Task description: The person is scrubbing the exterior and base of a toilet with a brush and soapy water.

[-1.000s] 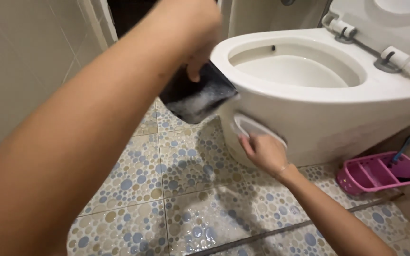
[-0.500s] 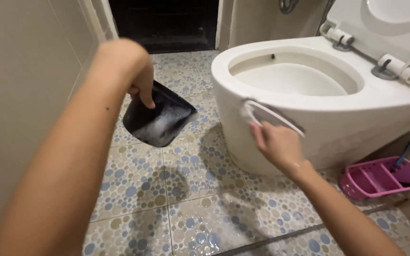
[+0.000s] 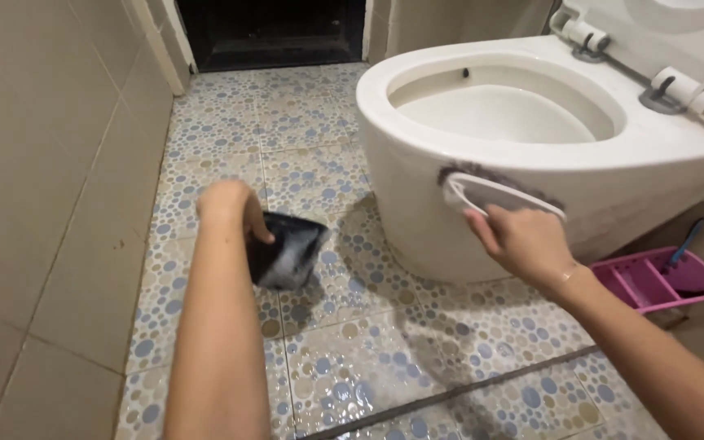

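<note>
- Two things are in hand: a white scrub brush (image 3: pixel 503 195) and a black container (image 3: pixel 285 248).
- Right hand (image 3: pixel 523 240) is clamped on the brush, whose bristles press the toilet bowl's (image 3: pixel 417 138) outer wall at 3 o'clock.
- Left hand (image 3: pixel 226 204) grips the foam-streaked container by its rim, low over the dotted floor tiles (image 3: pixel 344 367) at 9 o'clock.
- At 4 o'clock, a pink caddy (image 3: pixel 653 281) sits beside the toilet.
</note>
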